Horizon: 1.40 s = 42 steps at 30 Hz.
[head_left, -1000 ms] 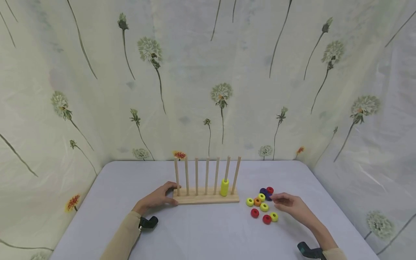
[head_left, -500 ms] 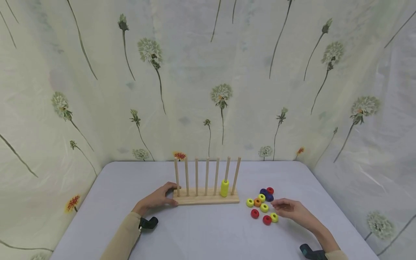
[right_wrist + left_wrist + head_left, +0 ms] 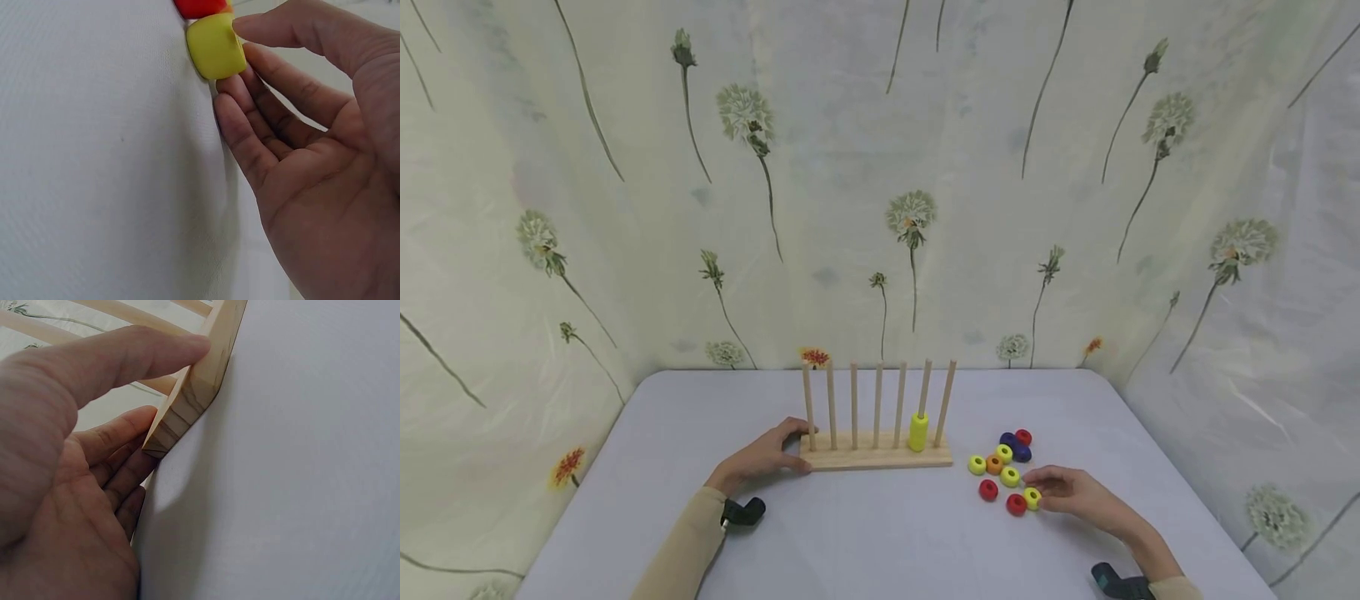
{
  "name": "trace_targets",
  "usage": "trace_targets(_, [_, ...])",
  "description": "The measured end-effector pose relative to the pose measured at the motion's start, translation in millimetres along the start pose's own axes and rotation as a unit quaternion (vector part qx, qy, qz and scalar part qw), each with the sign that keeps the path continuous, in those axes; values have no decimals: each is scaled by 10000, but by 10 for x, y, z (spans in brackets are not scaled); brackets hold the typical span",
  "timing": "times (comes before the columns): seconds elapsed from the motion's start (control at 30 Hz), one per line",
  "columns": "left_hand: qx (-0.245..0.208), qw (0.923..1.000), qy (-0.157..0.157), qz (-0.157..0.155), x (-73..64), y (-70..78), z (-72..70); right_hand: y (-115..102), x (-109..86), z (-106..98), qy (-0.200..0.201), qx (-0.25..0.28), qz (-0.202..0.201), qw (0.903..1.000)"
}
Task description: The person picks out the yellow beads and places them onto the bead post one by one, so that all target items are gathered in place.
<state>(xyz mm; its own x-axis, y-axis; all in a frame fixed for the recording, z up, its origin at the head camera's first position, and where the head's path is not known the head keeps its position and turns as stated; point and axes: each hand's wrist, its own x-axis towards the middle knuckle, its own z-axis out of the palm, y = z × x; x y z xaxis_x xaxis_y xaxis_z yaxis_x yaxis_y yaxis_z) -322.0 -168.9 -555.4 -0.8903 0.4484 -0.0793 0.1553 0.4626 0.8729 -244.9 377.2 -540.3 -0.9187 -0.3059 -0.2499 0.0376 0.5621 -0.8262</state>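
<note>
A wooden peg rack [image 3: 874,459] has several upright pegs in a row. Yellow beads [image 3: 918,432] are stacked on its second peg from the right. My left hand [image 3: 762,454] grips the rack's left end, thumb along the front and fingers behind, as the left wrist view shows close up. My right hand [image 3: 1078,498] is at a loose yellow bead [image 3: 1033,498] on the table. In the right wrist view, the thumb touches the edge of that yellow bead [image 3: 216,47], and the other fingers lie slightly curled beside it, not closed round it.
Loose beads lie right of the rack: red ones [image 3: 988,490], more yellow ones [image 3: 977,465], an orange bead [image 3: 994,464] and dark blue ones [image 3: 1020,452]. A red bead [image 3: 1017,504] sits against the yellow one at my right hand. Flowered cloth [image 3: 880,167] hangs behind the table.
My right hand has moved down and nearer from beside the dark blue beads to the yellow bead at the front right. The left hand stays on the rack.
</note>
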Motion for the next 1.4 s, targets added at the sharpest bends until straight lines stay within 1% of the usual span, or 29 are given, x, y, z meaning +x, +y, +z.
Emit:
trace_targets(0.33, [-48,10000,-15,-10,-2,11,-8,37,39,27,12,-68,66,10000])
trace_targets(0.67, [-41,9999,-20,108,-2,0,-12,19,34,49,222,-149,93,9996])
trace_targets(0.8, [-20,10000,-13,57,-10,13,-8,11,26,48,226,-189,81,9995])
trace_targets(1.1, [1,10000,21,-11,-20,36,1,-5,12,45,371,-280,140,9988])
trace_targets(1.4, [40,10000,-17,77,-18,27,-4,6,6,25,481,-305,215,9981])
